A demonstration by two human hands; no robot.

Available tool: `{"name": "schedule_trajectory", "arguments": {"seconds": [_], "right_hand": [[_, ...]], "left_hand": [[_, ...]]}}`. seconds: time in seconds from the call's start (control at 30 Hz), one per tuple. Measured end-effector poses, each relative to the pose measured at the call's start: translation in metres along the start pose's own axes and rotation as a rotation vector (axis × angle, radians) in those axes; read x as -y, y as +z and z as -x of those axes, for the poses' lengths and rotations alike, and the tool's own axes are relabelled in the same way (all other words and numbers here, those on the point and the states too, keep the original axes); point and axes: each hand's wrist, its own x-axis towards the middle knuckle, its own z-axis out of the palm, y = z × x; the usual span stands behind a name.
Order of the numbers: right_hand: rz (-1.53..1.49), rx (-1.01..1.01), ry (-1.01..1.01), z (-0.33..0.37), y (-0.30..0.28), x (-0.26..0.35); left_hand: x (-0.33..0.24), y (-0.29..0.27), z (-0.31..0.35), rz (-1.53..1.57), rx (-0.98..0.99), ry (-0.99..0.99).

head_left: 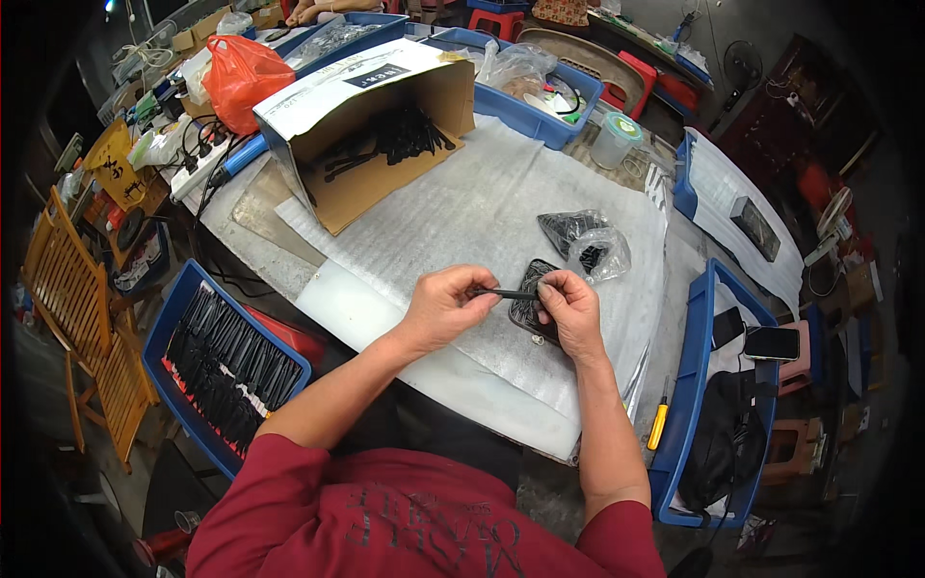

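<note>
A slim black rod-like part [509,293] spans level between my two hands above the table. My left hand [448,306] pinches its left end between thumb and fingers. The other end is gripped by my right hand [572,310], thumb on top. Just beneath lies a dark tray [526,323] of small, thin, shiny pieces, partly covered by my right hand. Beyond it, a clear plastic bag [609,252] holds small black parts [570,229]. An open cardboard box [358,197] on its side at the back left contains several slender black parts [400,140].
White foam sheet [385,250] covers the tabletop. A blue bin [159,332] of black parts stands lower left. At right are a yellow-handled screwdriver [658,427], a blue bin [665,482] and a phone [771,343]. A lidded clear tub [615,143] stands farther back, near another blue tray [554,130].
</note>
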Motion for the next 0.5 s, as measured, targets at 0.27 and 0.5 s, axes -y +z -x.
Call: {"name": "schedule_trajectory", "arguments": {"seconds": [0.27,0.5], "right_hand": [[-0.032,0.008,-0.009,0.0,0.0,0.001],[0.105,-0.147,-0.106,-0.004,-0.015,0.004]], "left_hand": [[0.004,0.017,-0.014,0.645,0.027,-0.246],[0.014,0.023,-0.044,0.783,-0.058,-0.232]]}}
